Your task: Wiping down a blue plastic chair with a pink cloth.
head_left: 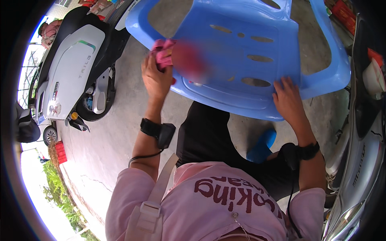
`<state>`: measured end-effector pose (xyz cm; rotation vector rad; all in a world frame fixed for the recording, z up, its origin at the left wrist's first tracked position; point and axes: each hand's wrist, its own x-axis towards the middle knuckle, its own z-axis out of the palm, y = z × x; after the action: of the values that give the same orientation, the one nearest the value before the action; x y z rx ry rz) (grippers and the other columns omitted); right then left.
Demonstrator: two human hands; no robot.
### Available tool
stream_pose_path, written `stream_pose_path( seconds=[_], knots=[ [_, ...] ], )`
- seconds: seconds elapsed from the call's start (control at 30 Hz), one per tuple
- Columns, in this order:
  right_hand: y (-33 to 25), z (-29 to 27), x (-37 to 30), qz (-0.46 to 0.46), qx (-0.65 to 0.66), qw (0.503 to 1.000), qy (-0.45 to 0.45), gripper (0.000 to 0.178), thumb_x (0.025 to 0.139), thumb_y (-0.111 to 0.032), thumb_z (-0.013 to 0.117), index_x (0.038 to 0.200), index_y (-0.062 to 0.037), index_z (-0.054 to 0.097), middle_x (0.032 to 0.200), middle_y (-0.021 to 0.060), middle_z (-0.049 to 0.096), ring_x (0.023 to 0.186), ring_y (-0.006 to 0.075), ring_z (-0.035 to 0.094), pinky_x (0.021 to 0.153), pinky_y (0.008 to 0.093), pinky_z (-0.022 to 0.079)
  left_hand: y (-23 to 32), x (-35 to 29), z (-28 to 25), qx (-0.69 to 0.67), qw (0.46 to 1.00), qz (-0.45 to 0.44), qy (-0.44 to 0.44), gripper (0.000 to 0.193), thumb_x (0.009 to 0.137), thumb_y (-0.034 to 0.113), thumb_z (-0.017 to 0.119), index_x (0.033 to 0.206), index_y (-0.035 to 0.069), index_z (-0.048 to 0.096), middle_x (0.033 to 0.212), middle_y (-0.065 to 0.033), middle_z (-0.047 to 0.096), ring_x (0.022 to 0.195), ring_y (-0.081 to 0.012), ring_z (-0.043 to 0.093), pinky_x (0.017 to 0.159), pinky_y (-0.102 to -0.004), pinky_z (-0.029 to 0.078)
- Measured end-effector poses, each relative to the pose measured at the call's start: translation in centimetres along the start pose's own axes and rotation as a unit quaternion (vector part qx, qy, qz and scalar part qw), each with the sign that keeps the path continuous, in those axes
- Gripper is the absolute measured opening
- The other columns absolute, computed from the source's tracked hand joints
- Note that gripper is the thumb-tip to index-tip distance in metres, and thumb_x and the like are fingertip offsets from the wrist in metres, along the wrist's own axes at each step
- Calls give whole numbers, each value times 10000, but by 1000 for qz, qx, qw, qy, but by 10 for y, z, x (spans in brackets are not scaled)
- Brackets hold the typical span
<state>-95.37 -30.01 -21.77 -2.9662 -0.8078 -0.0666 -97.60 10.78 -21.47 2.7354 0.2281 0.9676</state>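
Note:
A blue plastic armchair [225,60] with oval slots in its seat is in front of me. My left hand [157,78] is closed round a crumpled pink cloth [162,54] over the seat's left front part. Beside the cloth a red patch [189,60] is smeared, and I cannot make out what it is. My right hand [288,98] lies on the seat's front right corner, its fingers apart and resting on the plastic near a slot. Nothing shows between these fingers.
A white-and-black scooter [74,68] stands to the left, and a grey motorbike [364,160] is close on the right. Beneath the chair is a blue shoe [262,145] on the concrete floor [128,120]. A red crate [60,152] sits farther left.

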Motion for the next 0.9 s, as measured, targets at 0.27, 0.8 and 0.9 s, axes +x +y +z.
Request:
stream_pose_path(
  seconds=[0.27, 0.8, 0.9],
  knots=[
    [-11, -2, 8, 14, -45, 998, -41, 321, 856, -157, 595, 1131, 0, 543, 1245, 236, 503, 1224, 429, 447, 957, 602, 370, -42, -15, 37, -207, 919, -300, -149, 877, 676, 470, 810, 1253, -28, 377, 1151, -213, 602, 1072, -297, 611, 883, -383, 488],
    [-2, 7, 4, 6, -54, 998, -39, 418, 820, -208, 627, 1183, -14, 557, 1262, 242, 503, 1247, 417, 430, 961, 626, 358, -56, -41, 48, -540, 784, -287, -106, 536, 874, 209, 648, 1350, 66, 448, 1266, -78, 554, 1118, -196, 566, 909, -316, 487],
    [-1, 8, 2, 23, -11, 999, -25, 479, 824, -258, 642, 1244, -58, 526, 1298, 237, 471, 1268, 418, 405, 992, 632, 315, -61, -48, 47, -574, 715, -378, -127, 556, 879, 264, 647, 1357, 73, 436, 1269, -71, 551, 1125, -222, 568, 884, -348, 517]
  ],
)
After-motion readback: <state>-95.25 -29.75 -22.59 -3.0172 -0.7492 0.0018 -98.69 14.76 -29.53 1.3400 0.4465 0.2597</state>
